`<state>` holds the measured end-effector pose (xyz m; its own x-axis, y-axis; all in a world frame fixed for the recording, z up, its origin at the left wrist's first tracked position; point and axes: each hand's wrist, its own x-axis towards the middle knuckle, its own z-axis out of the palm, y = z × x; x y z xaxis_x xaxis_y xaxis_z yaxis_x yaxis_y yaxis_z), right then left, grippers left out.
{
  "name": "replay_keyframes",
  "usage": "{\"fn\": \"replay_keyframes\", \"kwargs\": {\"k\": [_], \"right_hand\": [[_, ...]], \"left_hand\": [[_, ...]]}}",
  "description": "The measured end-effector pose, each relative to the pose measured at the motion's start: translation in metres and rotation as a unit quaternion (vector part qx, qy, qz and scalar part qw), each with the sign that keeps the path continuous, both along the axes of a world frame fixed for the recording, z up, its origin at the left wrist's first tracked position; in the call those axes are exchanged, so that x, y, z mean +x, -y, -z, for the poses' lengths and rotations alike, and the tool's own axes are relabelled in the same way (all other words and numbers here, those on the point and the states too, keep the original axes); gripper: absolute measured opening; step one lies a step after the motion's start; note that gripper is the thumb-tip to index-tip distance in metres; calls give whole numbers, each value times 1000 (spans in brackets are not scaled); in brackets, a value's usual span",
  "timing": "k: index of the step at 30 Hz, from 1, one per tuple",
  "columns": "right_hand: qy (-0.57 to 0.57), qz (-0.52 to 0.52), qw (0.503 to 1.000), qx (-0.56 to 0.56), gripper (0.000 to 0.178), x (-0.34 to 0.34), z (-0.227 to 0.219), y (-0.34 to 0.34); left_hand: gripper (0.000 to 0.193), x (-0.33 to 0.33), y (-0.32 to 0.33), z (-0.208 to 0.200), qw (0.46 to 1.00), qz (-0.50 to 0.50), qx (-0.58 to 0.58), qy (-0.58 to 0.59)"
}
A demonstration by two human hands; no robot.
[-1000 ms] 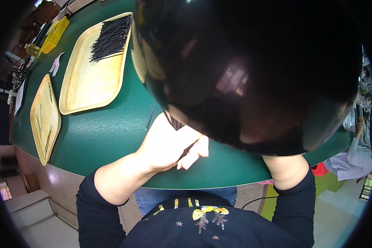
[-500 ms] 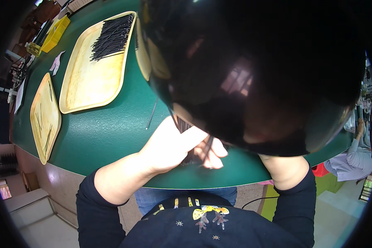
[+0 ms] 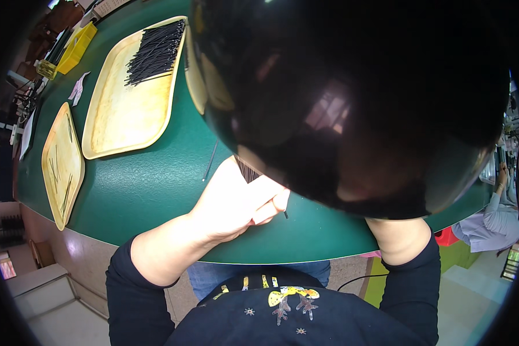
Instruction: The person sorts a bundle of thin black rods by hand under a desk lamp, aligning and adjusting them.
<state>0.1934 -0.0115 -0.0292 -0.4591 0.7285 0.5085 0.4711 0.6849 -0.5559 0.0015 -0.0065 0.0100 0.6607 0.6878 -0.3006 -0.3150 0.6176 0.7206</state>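
Note:
My left hand (image 3: 233, 199) is closed around a bundle of thin black rods (image 3: 249, 172) over the near part of the table. The rods' ends show above my thumb, and a short dark tip (image 3: 286, 214) pokes out by my curled fingers. A large glossy black dome (image 3: 352, 104) covers much of the view and hides the rest of the bundle. Only my right wrist (image 3: 398, 239) shows below the dome's lower edge; my right hand and its fingers are hidden behind it. One loose black rod (image 3: 211, 160) lies on the table beside my left hand.
On the green table (image 3: 138, 196), a large cream tray (image 3: 124, 124) holds many black rods (image 3: 155, 52) at its far end. A smaller cream tray (image 3: 60, 196) with several thin rods stands farther left. Beyond are a yellow bin (image 3: 78, 47) and another person's arm (image 3: 499, 196) at far right.
Fingers that were spread beneath the dome, with a blurred rod by them, are now out of sight or curled against my left hand. My left hand has shifted slightly up and left.

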Motion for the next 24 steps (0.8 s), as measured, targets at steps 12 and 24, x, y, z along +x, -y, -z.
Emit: {"fn": "replay_keyframes", "kwargs": {"k": [12,24], "right_hand": [[-120,-9,993,22,5,3,-7,12],[-382,0,905,-188,65,0,-6,12]], "left_hand": [[23,0,1,6,997,44,-43,-38],[24,-3,-7,-11,987,75,96,-101]]}}
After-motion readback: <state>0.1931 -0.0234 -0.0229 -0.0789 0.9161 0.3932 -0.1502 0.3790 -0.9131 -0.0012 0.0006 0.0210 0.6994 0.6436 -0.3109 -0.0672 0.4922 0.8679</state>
